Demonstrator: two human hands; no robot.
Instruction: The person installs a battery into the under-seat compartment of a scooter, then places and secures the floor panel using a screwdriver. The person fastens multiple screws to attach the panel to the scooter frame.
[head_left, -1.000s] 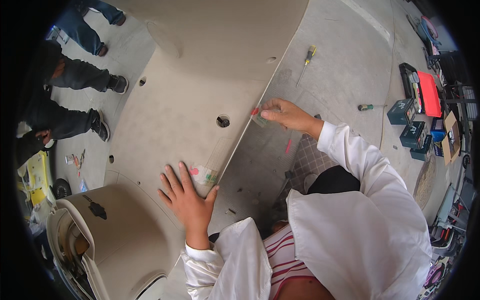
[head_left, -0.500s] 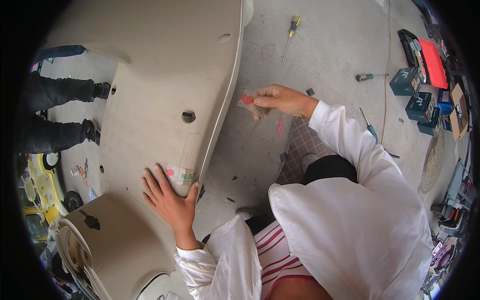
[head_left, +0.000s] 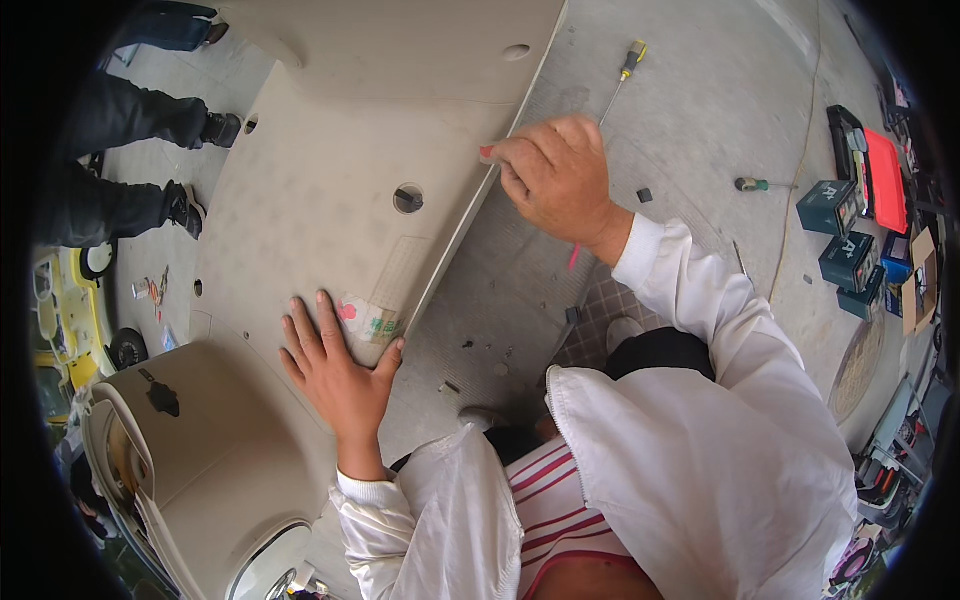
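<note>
Pressing my left hand [head_left: 335,365] flat, fingers spread wide, on the big beige panel [head_left: 330,190] lying on the concrete floor [head_left: 700,90], right by a taped label [head_left: 368,320] near its edge. My right hand [head_left: 555,180] is pinching a small red piece [head_left: 487,153] against the panel's right edge, just past a round hole [head_left: 407,198]. A screwdriver [head_left: 622,75] is lying farther out, and dark tool cases [head_left: 840,230] are sitting off to the right. Someone's legs [head_left: 130,160] are standing far left.
</note>
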